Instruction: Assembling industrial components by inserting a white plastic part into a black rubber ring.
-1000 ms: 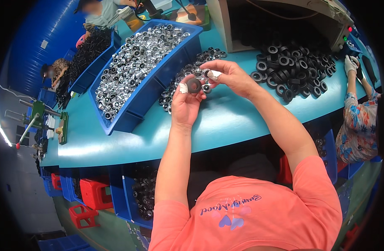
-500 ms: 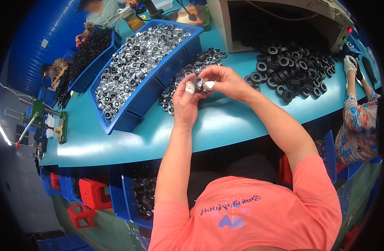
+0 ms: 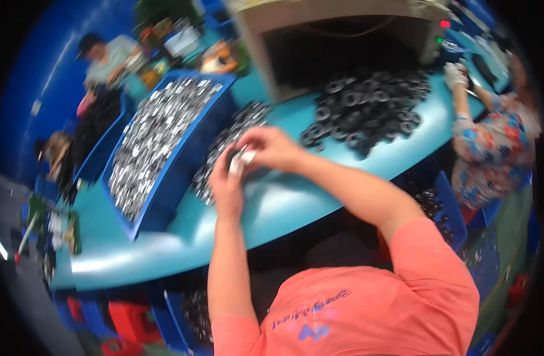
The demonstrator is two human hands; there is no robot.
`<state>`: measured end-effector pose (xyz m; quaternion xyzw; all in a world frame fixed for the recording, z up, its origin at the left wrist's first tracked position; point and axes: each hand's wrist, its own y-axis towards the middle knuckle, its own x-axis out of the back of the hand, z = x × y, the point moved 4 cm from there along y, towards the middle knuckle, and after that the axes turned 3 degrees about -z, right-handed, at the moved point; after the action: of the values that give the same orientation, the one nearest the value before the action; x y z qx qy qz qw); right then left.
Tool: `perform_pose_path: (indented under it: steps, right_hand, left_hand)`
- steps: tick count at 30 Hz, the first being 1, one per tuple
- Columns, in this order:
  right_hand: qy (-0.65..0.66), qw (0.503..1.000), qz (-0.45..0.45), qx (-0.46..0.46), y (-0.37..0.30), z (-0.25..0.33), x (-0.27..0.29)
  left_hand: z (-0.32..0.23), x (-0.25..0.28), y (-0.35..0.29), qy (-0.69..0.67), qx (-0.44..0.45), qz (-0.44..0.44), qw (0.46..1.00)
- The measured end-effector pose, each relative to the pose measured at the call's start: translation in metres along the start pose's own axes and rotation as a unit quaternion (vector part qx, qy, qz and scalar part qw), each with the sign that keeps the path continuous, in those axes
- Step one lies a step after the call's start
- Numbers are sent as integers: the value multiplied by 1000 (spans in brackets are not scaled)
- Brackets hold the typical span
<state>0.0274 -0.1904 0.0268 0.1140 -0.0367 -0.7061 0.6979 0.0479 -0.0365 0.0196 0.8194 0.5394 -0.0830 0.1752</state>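
Observation:
My left hand (image 3: 226,187) and my right hand (image 3: 276,149) meet in front of me above the teal table, both closed with white wraps on some fingers. Pinched between their fingertips is a small round part (image 3: 231,155), dark with a silvery glint, like a wheel hub; blur and fingers hide most of it. Right behind my hands lies a loose heap of silver hubs (image 3: 239,121). Further right, black rubber rings (image 3: 361,110) are piled on the table.
A blue bin (image 3: 165,193) full of silver hubs stands left of my hands. The teal table (image 3: 296,207) curves around me. Behind the rings is a beige box-shaped machine (image 3: 257,44) with a dark opening. A co-worker in a flowered top (image 3: 491,148) sits at right; others work at far left.
The view has swung, so the table and bins appear shifted left and lower, with more blur. Both my hands stay together on the small round part.

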Motion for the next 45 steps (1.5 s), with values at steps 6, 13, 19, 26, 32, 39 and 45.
perform_pose_path:
  steps: [6,13,19,26,32,39,45]
  right_hand:
    - [69,995,12,-72,-4,11,-1]
    - [-90,994,42,-48,-5,3,-4]
    - [-201,978,47,38,-5,-1,-1]
    - [-219,965,-20,142,-8,11,-10]
    - [-207,967,-49,140,-14,16,-13]
    - [-72,996,-32,34,-6,6,-3]
    - [-78,997,-6,26,-13,19,-18]
  left_hand:
    - [2,6,-2,77,-11,-17,997]
    - [0,2,-6,111,-46,-22,993]
    - [0,-2,-9,198,-89,-48,975]
    - [-16,-7,-11,228,-112,-85,964]
    - [-7,3,-4,124,-62,-36,990]
    - [-3,0,-3,143,-75,-9,987]
    - [-13,0,-11,165,-79,-75,980]
